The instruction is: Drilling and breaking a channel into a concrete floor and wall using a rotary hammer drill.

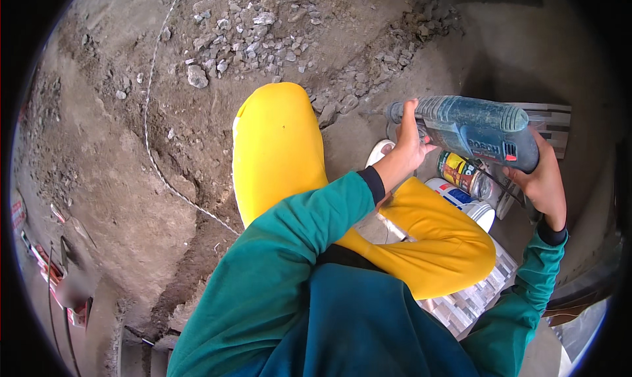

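Sleeves (pixel 283 239) of green cloth with dark cuffs reach in from the lower edge; past them lie bent legs in yellow trousers (pixel 283 153); the left grip (pixel 409 143) is clamped on the front of a blue-green power tool (pixel 471 124), its fingers partly hidden; the right grip (pixel 541 183) is wrapped around the rear end; the tool lies roughly level between the two, beyond the person's right knee; nearby show a jar (pixel 457 172) with a yellow and red label and a white tub (pixel 484 216), just beside each other; patterned tiles (pixel 454 308) show beside the right knee; farther out, a pale cord (pixel 150 140) snakes across bare earth (pixel 118 160); grey rubble (pixel 257 41) lies scattered farthest off.
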A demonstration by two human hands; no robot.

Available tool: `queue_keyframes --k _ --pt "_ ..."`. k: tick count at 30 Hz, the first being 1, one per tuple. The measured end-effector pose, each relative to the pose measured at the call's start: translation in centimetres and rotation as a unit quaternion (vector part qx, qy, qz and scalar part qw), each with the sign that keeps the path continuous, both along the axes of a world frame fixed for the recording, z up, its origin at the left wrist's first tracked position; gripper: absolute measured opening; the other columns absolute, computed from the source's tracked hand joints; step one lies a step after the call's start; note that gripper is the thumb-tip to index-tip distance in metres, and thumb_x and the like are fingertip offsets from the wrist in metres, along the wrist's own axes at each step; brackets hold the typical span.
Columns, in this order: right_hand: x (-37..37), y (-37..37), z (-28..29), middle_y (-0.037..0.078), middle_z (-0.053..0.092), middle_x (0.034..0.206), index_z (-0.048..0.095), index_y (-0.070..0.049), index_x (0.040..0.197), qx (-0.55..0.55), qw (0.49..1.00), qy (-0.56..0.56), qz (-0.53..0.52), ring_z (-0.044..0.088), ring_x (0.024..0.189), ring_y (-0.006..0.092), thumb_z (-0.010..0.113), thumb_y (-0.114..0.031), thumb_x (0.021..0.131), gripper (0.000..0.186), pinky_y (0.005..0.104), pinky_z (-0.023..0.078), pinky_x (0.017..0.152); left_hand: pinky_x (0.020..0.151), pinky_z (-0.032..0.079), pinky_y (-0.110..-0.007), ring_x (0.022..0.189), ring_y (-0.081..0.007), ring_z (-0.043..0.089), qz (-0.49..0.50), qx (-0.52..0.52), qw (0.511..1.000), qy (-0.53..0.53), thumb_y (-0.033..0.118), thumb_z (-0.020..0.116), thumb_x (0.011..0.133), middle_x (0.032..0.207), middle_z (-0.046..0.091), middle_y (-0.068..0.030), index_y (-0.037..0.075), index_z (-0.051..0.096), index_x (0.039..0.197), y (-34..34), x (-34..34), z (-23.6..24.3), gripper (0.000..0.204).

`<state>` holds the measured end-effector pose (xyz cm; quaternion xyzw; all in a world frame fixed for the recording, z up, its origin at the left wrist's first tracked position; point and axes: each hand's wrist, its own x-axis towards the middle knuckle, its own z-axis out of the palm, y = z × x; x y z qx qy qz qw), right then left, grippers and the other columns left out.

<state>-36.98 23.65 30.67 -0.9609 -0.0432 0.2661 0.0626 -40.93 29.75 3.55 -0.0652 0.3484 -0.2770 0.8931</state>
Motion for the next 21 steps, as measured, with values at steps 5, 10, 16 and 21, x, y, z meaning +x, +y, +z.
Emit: queue_keyframes --k 5,10,16,21 --pt "-2.9 0.5 -1.0 0.024 0.064 0.102 0.054 0.004 0.119 -0.011 0.999 -0.037 0.012 0.064 0.095 0.0373 0.074 0.002 0.064 0.058 0.0364 0.046 0.09 0.104 0.034 -0.054 0.123 -0.031 0.046 -0.041 0.025 0.999 -0.005 0.064 0.052 0.076 0.135 0.047 -0.0134 0.01 0.042 0.133 0.0 -1.8 -1.6 0.079" --pt "-5.9 -0.4 -1.0 0.025 0.065 0.099 0.053 0.004 0.119 0.042 0.997 -0.046 -0.034 0.065 0.094 0.0391 0.07 0.0 0.068 0.053 0.0367 0.048 0.088 0.103 0.034 -0.054 0.123 -0.0309 0.046 -0.109 0.087 0.989 0.04 0.063 0.051 0.077 0.136 0.048 -0.0127 0.01 0.041 0.135 -0.9 -2.7 -1.4 0.08" --pt "-8.5 -0.3 2.5 0.022 0.066 0.095 0.053 0.004 0.118 0.038 0.993 -0.051 -0.103 0.068 0.091 0.0317 0.064 -0.002 0.067 0.052 0.0339 0.049 0.085 0.089 0.041 -0.048 0.096 -0.0243 0.05 -0.102 0.139 0.984 0.033 0.067 0.055 0.071 0.113 0.053 -0.0122 0.004 0.047 0.121 0.4 -3.7 5.2 0.081" --pt "-6.8 -0.4 1.4 0.021 0.066 0.098 0.053 0.005 0.118 0.022 0.997 -0.048 -0.062 0.066 0.09 0.0297 0.065 0.0 0.068 0.052 0.0345 0.047 0.088 0.105 0.028 -0.056 0.121 -0.031 0.04 -0.116 0.08 0.99 0.0 0.066 0.053 0.073 0.139 0.037 -0.0139 0.006 0.031 0.14 -0.1 -2.9 3.3 0.093"
